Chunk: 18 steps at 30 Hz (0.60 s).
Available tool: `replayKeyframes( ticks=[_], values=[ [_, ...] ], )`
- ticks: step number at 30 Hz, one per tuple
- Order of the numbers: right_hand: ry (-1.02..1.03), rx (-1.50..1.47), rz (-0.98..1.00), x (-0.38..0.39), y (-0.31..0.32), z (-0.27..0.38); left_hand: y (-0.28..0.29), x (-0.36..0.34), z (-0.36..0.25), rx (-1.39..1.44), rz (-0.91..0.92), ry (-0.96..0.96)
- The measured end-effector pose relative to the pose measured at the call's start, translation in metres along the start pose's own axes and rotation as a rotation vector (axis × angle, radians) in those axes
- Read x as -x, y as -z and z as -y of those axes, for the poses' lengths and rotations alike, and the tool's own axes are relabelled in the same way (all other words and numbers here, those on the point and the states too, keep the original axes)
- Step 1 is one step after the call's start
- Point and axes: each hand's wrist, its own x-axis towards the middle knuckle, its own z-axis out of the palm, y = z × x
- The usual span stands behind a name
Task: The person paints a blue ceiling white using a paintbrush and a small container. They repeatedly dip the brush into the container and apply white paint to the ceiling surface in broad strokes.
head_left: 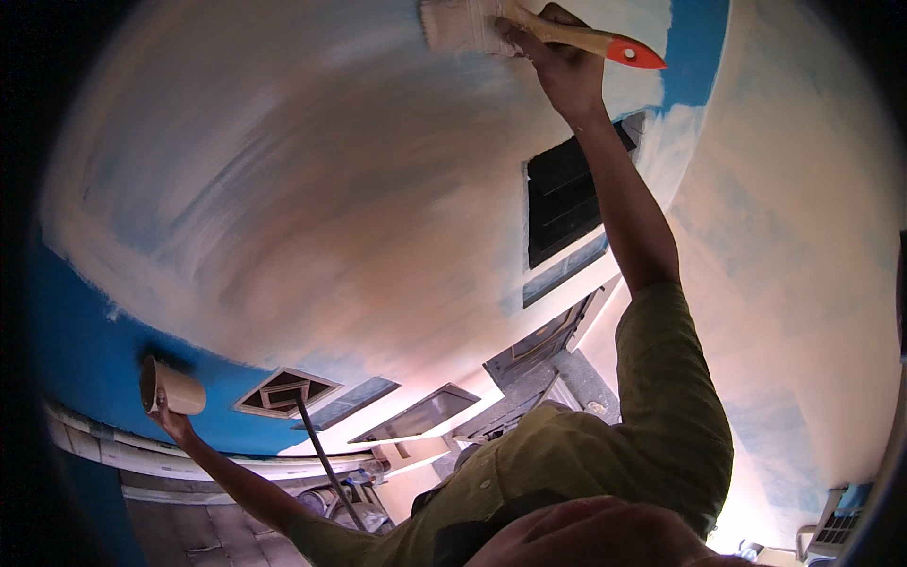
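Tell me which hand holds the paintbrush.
The right hand, higher in the picture, grips the wooden-handled paintbrush; the left hand holds a tan container instead.

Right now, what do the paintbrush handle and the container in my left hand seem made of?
Paintbrush handle: probably wood, judging by its tan colour, with a glossy red end. Container: perhaps plastic, though its smooth beige side could be painted metal.

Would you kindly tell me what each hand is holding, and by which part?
The right hand holds a wooden-handled paintbrush near the bristle end of its handle; the left hand holds a beige cylindrical container by its side.
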Motion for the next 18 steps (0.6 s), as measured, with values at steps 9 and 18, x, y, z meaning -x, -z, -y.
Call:
replayKeyframes(
  ticks=[9,18],
  values=[
    [-0.188,0.584,-0.348,0.017,0.335,-0.122,-0.038,0.004,0.002,-0.027,-0.011,0.044],
    [0.02,0.976,-0.227,0.006,0.159,-0.044,-0.035,0.007,-0.006,-0.031,-0.073,0.023]
  ],
)
